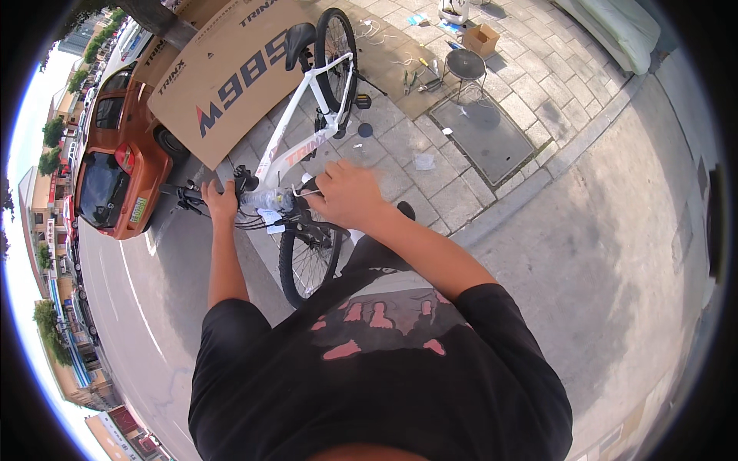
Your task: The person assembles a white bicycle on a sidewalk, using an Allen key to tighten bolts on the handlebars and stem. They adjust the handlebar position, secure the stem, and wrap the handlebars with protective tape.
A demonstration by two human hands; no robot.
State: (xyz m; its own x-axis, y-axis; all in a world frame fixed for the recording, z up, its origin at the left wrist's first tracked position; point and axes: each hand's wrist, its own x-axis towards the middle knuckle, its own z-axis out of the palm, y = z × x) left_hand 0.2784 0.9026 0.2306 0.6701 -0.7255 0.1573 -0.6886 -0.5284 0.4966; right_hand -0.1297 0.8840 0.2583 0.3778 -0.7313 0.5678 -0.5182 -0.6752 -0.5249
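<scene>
A white bicycle (280,146) stands in front of me, its front wheel (307,261) nearest my legs and its black saddle (300,40) farther off. My left hand (221,201) grips the black handlebar (187,196) on its left side. Above the right part of the bar, my right hand (350,196) is closed on a thin, bent silver hex key (301,192), slightly smeared by motion. The key's short end is near the stem, which has clear plastic wrap (265,200) around it. A white paper tag (272,220) hangs below the wrap.
A large cardboard sheet (231,84) lies behind the bicycle, beside an orange car (115,173). Farther right are a small round stool (466,65), an open cardboard box (481,38) and scattered tools (423,77). A dark metal cover (483,138) is set into the paving.
</scene>
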